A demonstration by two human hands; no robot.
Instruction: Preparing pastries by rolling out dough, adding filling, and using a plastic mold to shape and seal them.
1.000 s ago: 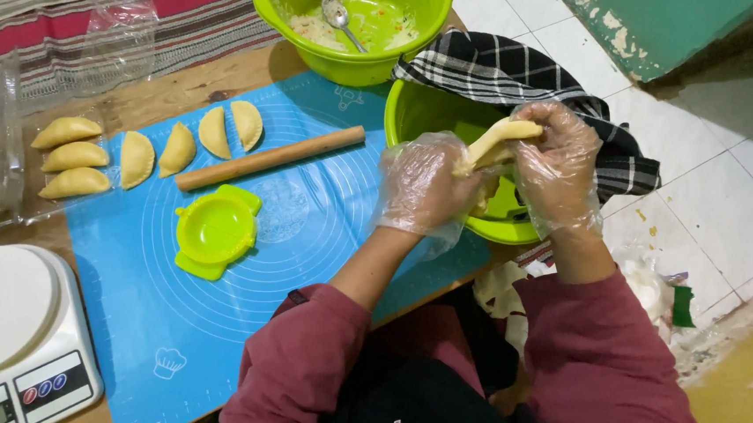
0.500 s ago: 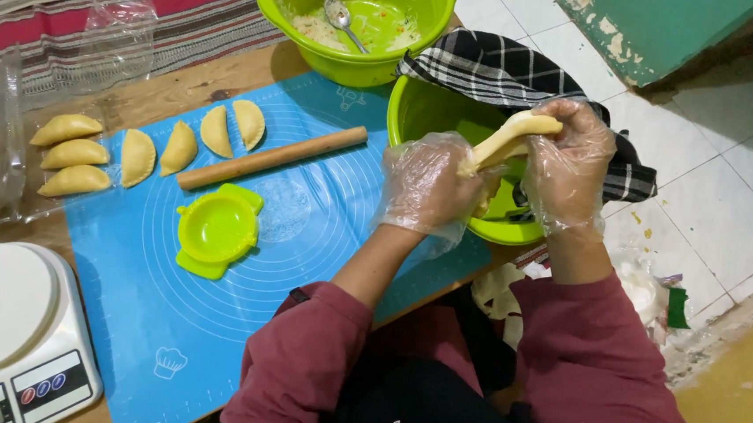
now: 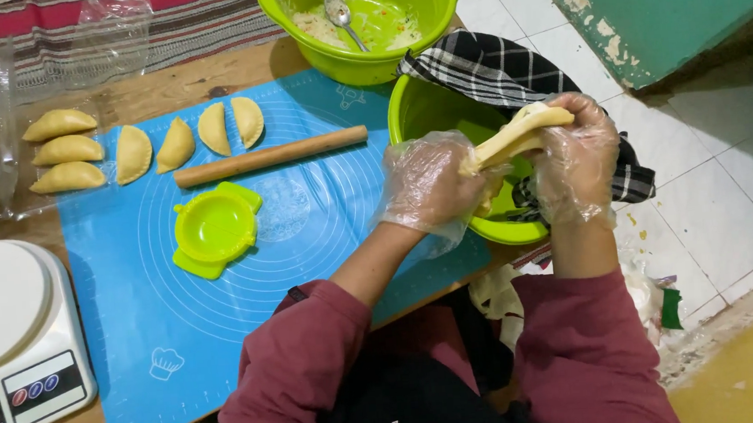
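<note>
Pinching dough (image 3: 513, 140) at both ends: left hand (image 3: 428, 186) low, right hand (image 3: 576, 158) high. Long axis slanting up rightward, over bowl (image 3: 418, 111).

Between the clear-gloved hands a pale yellow dough strip (image 3: 517, 137) is showing; beneath them a lime-green plastic bowl (image 3: 440, 114) and a black-and-white checked cloth (image 3: 495, 71); left of them a blue silicone mat (image 3: 224, 302).

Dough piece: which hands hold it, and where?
Both gloved hands: left hand grips the lower end of the dough piece, right hand its upper end.
</note>
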